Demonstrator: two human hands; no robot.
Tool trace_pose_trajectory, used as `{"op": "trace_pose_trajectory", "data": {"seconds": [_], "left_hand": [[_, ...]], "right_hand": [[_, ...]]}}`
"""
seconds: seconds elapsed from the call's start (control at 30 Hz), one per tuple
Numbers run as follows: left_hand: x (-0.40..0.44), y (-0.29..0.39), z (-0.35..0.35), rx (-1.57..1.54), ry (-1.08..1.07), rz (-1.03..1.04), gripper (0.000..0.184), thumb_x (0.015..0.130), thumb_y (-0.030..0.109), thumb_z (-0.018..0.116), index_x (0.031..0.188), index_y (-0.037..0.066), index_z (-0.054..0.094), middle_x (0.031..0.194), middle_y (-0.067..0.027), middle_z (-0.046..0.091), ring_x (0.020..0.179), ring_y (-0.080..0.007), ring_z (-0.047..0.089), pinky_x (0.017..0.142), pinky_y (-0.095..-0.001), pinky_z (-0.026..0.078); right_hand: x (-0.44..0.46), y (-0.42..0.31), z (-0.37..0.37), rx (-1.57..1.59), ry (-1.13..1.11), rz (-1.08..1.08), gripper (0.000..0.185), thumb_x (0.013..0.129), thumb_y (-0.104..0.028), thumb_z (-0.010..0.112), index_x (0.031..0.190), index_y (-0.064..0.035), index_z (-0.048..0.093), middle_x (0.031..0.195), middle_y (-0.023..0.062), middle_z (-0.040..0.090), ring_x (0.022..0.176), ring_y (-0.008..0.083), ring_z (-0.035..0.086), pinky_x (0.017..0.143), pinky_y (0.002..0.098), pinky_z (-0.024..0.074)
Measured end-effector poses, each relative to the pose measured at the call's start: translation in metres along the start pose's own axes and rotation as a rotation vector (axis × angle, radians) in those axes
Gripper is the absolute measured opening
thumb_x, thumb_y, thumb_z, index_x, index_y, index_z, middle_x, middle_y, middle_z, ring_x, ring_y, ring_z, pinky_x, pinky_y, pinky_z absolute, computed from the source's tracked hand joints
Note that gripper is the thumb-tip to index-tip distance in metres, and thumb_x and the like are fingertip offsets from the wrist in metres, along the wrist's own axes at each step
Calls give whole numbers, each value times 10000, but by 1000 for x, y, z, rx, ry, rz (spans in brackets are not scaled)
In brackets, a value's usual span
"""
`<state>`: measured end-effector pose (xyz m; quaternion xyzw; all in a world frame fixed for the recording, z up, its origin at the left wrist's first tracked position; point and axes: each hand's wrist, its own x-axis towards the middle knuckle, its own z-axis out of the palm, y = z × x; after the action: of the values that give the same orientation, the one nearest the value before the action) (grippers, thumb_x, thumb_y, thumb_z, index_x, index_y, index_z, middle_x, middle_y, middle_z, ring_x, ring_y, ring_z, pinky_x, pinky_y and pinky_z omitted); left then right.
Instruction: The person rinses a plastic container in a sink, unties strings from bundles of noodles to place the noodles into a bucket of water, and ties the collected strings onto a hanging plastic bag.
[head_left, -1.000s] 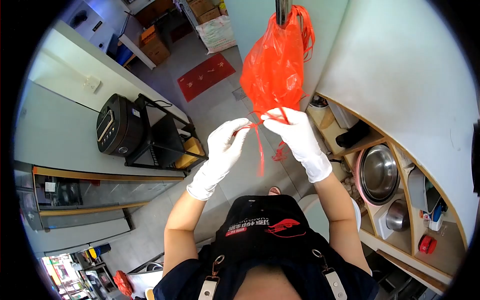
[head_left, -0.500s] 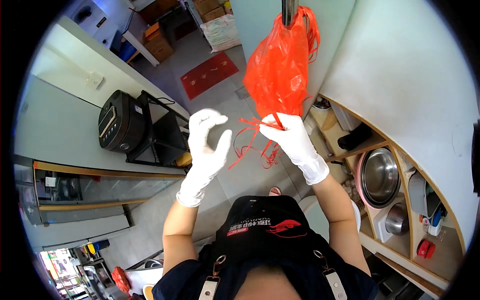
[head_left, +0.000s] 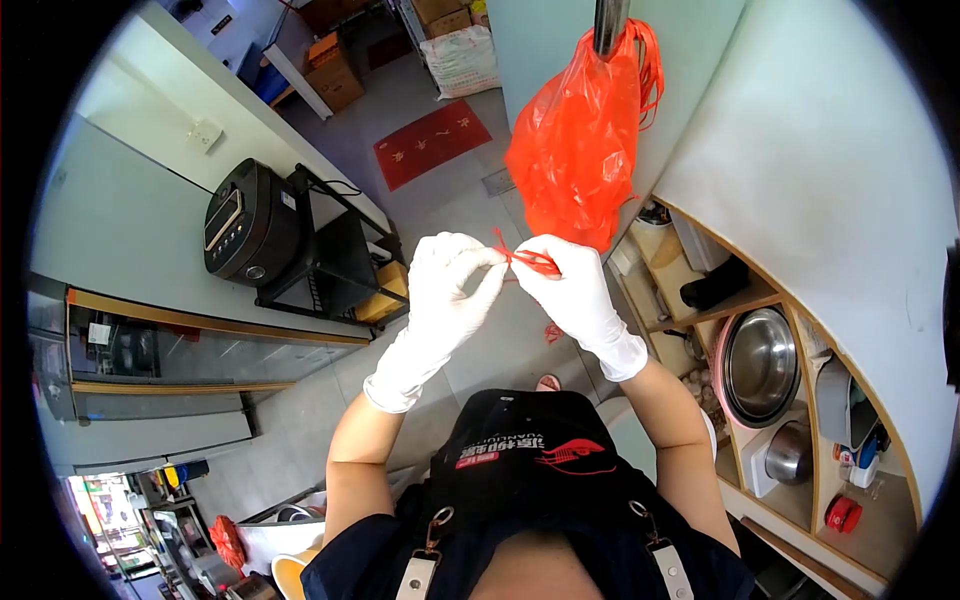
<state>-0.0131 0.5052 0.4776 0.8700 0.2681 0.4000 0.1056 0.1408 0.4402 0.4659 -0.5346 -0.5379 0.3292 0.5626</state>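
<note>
Thin red plastic strips (head_left: 535, 262) stretch between my two white-gloved hands, in front of my black apron. My left hand (head_left: 450, 285) pinches the strips' loose end between thumb and fingertips. Bunched in the closed fingers of my right hand (head_left: 568, 285) are the same strips; the fingers hide part of them. Just beyond my right hand hangs a red plastic bag (head_left: 575, 145) on a metal bar (head_left: 610, 25), its long handles looped at the upper right. Whether the strips join the bag cannot be made out. A small red tangle (head_left: 552, 333) shows below my right hand.
At the left a black rice cooker (head_left: 255, 222) stands on a black rack (head_left: 345, 262). To the right, wooden shelving (head_left: 790, 300) holds metal bowls (head_left: 762, 360) and a red tape roll (head_left: 843, 514). A red mat (head_left: 432, 143) lies on the floor ahead.
My left hand has moved right and closed on the end of the red strips, meeting my right hand. The loose strips that dangled below are mostly gathered up. The view has shifted slightly.
</note>
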Motion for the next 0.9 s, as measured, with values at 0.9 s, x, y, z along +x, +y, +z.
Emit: {"op": "trace_pose_trajectory", "data": {"seconds": [0.9], "left_hand": [[24,-9,20,-568,-176,-248,311,788,24,588,1094,17,534,1009,-65,581,946,-142,534,875,-279,402]], "right_hand": [[5,8,-25,416,-7,418,93,831,-98,609,848,-11,637,647,-61,505,584,27,425,504,198,329]]}}
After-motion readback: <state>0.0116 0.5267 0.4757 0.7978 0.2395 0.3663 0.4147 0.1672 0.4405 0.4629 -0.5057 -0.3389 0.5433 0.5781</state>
